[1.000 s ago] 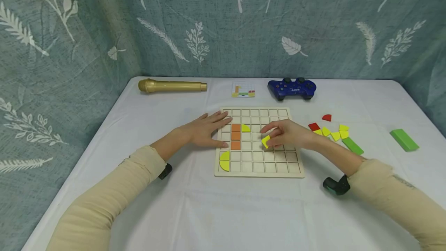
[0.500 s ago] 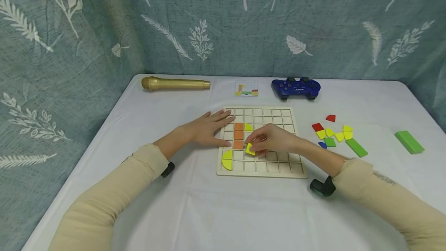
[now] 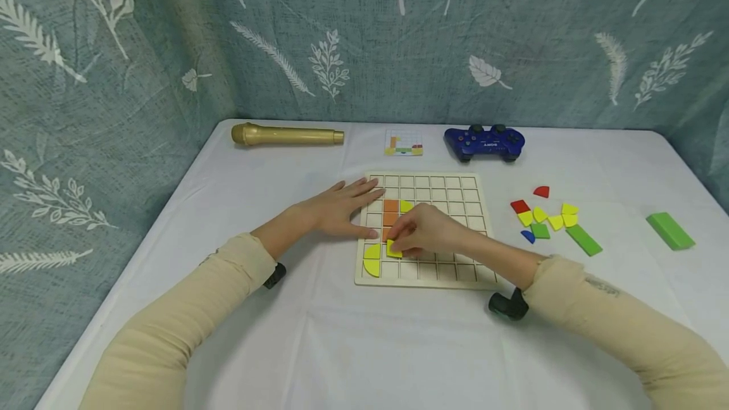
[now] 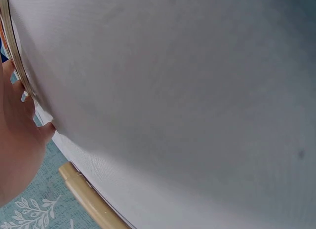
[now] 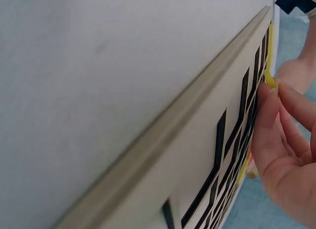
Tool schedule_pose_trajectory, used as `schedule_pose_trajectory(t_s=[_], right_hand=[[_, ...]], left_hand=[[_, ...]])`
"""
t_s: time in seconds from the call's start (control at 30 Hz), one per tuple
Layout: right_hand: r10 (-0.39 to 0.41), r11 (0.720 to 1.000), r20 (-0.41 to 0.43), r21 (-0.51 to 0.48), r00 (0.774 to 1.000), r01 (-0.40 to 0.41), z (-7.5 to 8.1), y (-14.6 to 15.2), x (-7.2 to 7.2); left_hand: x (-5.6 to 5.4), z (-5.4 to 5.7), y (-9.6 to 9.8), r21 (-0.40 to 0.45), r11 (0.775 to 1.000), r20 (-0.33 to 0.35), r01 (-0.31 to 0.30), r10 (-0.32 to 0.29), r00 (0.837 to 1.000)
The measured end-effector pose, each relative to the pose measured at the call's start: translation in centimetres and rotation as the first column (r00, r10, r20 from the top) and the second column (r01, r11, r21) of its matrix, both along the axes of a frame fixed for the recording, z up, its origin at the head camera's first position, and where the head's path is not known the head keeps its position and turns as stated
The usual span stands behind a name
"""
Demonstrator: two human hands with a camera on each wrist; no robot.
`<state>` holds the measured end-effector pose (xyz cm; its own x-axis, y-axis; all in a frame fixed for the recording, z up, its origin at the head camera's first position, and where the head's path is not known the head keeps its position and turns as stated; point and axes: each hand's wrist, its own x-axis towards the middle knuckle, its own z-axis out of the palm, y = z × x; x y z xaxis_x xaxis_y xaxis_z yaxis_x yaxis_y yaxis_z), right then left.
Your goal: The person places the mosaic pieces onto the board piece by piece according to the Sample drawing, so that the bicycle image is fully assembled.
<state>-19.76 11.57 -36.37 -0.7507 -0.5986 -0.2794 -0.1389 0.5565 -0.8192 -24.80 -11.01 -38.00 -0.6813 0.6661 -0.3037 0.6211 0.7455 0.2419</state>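
Note:
A wooden grid board (image 3: 433,283) lies on the white cloth. My left hand (image 3: 345,211) rests with spread, straight fingers on its left edge; the left wrist view shows part of that hand (image 4: 22,135) at the board's side. Between thumb and fingers my right hand (image 3: 427,231) pinches a yellow tile (image 3: 393,249), just below the column of orange tiles (image 3: 391,206). In the right wrist view the pinched yellow tile (image 5: 270,81) is seen edge-on at the board. Two yellow quarter-round tiles (image 3: 372,259) sit in the left column, and another yellow tile (image 3: 406,206) is beside the top orange one.
Loose tiles lie right of the board: several yellow ones (image 3: 555,223), two red (image 3: 542,192), a green square (image 3: 540,231), a green rectangle (image 3: 584,240) and a blue piece (image 3: 528,236). A green block (image 3: 671,231), pattern card (image 3: 404,143), blue game controller (image 3: 485,143) and gold microphone (image 3: 287,135) surround them.
My right hand has moved left across the board with the yellow tile, from the middle columns to below the orange tiles. The left hand keeps its place on the board's edge.

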Motion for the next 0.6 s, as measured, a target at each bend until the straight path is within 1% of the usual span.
schedule_pose_trajectory(t_s=[0.3, 0.6], right_hand=[[-0.008, 1.0, -0.034, 0.002, 0.999, 0.008, 0.1, -0.32, 0.24], [-0.015, 0.999, 0.007, -0.039, 1.0, 0.015, 0.4, -0.07, 0.35]], left_hand=[[-0.02, 0.07, 0.01, 0.007, 1.0, 0.0, 0.008, -0.008, 1.0], [-0.02, 0.21, 0.08, -0.002, 1.0, 0.005, 0.008, -0.008, 1.0]])
